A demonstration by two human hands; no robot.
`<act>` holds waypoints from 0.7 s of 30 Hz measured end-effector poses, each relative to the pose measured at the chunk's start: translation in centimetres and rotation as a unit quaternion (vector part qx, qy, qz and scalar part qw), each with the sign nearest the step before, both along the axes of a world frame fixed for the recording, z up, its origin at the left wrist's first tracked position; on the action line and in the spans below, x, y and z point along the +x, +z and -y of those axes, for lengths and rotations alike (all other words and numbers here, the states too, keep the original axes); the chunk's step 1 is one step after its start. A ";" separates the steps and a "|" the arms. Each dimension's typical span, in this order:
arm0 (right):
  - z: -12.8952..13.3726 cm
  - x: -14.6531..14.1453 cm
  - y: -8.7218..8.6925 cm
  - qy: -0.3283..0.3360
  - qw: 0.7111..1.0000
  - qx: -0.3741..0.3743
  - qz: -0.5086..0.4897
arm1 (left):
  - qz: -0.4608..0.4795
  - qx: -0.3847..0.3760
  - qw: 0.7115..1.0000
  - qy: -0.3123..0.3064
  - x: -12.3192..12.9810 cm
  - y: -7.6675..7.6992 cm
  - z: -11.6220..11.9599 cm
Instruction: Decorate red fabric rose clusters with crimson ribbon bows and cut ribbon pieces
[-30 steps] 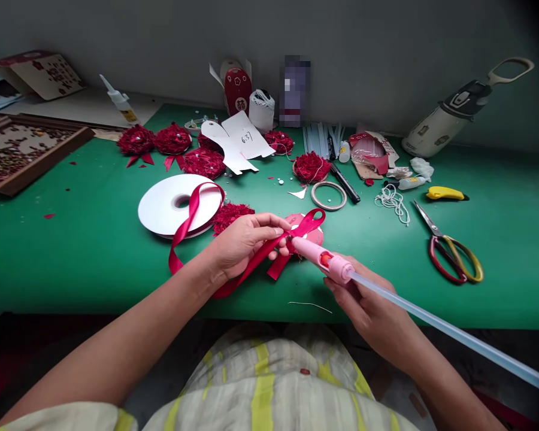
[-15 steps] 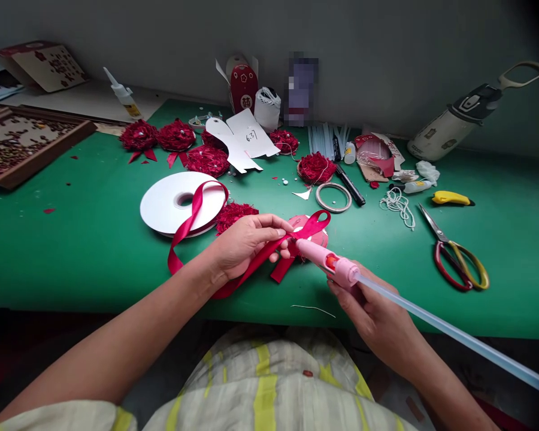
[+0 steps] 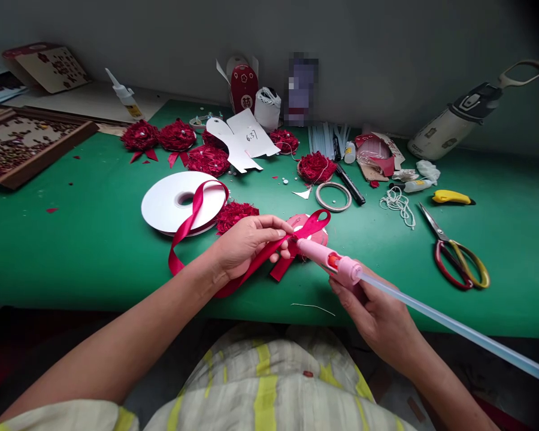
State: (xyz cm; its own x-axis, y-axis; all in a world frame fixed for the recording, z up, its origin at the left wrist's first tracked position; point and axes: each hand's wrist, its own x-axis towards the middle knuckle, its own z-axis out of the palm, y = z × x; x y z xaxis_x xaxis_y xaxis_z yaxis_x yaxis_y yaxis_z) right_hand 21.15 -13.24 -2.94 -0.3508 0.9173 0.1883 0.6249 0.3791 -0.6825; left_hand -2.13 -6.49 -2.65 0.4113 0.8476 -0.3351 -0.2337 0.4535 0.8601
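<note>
My left hand [image 3: 249,242] pinches a red ribbon [image 3: 266,256], which is looped over a round pink-red piece [image 3: 322,237] on the table. The ribbon runs back to a white spool [image 3: 164,200] left of the hand. Wrapped round a pink glue gun [image 3: 323,255], my right hand [image 3: 371,311] is to the right. The gun's nozzle is at the ribbon beside my left fingertips, and a long translucent glue stick [image 3: 453,325] extends from its rear. Close behind my left hand lies a red frayed rosette [image 3: 238,216].
Several red rosettes [image 3: 208,160] and a white card [image 3: 245,142] lie farther back. At the right are scissors [image 3: 441,234], a yellow cutter [image 3: 451,197] and a bottle [image 3: 449,129]. A wooden tray [image 3: 54,157] stands left; a tape ring [image 3: 333,197] lies mid-table.
</note>
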 end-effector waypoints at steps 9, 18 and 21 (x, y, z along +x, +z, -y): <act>0.2 -0.2 -0.4 -0.006 1.000 0.022 -0.013 | -0.010 -0.005 1.000 0.004 0.2 -0.1 0.1; 0.0 -0.3 -0.2 0.007 0.999 0.004 -0.033 | -0.019 -0.009 1.000 0.007 0.3 0.0 0.1; 0.1 -0.4 -0.2 0.010 0.999 0.003 -0.032 | -0.015 -0.008 1.000 0.006 0.3 -0.1 0.1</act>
